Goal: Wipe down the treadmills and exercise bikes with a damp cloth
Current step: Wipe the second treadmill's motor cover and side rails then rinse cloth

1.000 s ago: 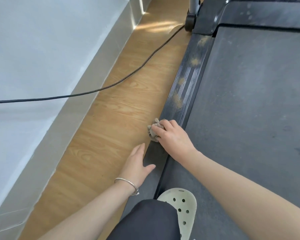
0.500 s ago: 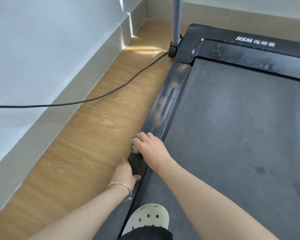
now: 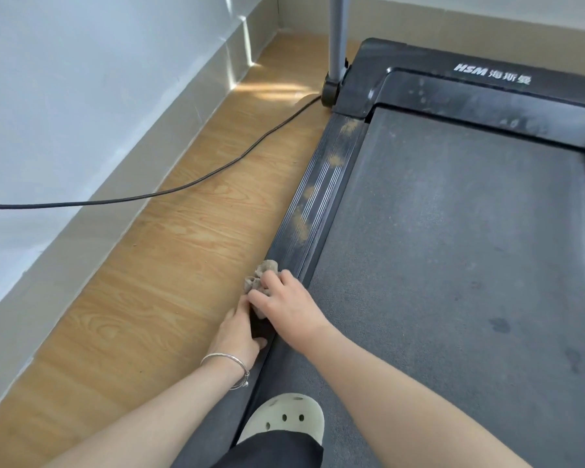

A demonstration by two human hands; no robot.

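Note:
A black treadmill lies in front of me, its grey belt (image 3: 453,265) dusty. Tan dust patches mark the ribbed left side rail (image 3: 321,197). My right hand (image 3: 289,307) grips a crumpled grey-brown cloth (image 3: 262,275) and presses it on the rail, just below the lowest patch. Directly behind it, my left hand (image 3: 237,332), with a silver bangle on the wrist, rests against the rail's outer edge. Its thumb lies on top of the rail and its fingers run along the side.
A black power cable (image 3: 183,189) runs over the wooden floor (image 3: 169,282) from the left wall to the treadmill's front. A grey upright post (image 3: 337,35) rises at the front left corner. My pale clog (image 3: 284,418) stands on the belt's near edge.
My left hand has moved from lying flat on the floor to the rail's edge, close behind the right hand. The view has pulled back, showing the treadmill's front cover.

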